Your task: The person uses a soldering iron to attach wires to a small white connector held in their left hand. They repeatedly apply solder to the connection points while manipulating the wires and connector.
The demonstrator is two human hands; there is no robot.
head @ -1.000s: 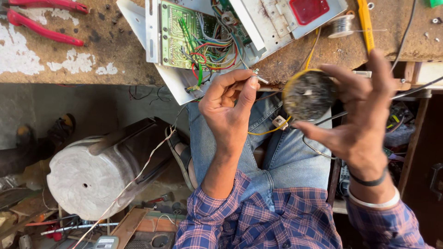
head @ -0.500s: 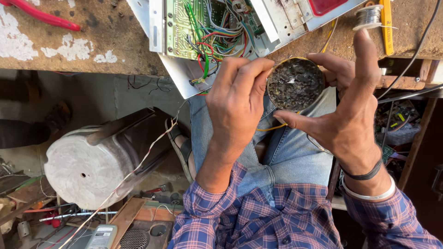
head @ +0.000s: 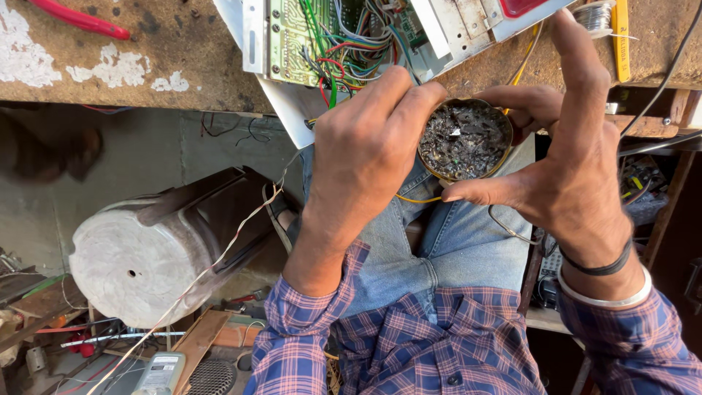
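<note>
Nearest, over the jeans-clad lap: left hand (head: 365, 157) curled, fingertips pressed against the rim of a small round tin (head: 464, 139) of dark residue, and right hand (head: 563, 175) cupping that tin from the other side — thumb under it, forefinger stretched up past it. Just beyond the tin, on the worktop (head: 146, 80): an opened device (head: 380, 29) with green circuit board and coloured wires, a solder spool (head: 594, 16) right of it — red-handled pliers (head: 80, 20) far left of the tin.

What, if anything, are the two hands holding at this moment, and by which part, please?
The right hand holds a small round tin of dark residue by its rim, thumb below and fingers around the far side. The left hand rests its fingertips on the tin's left rim.
</note>
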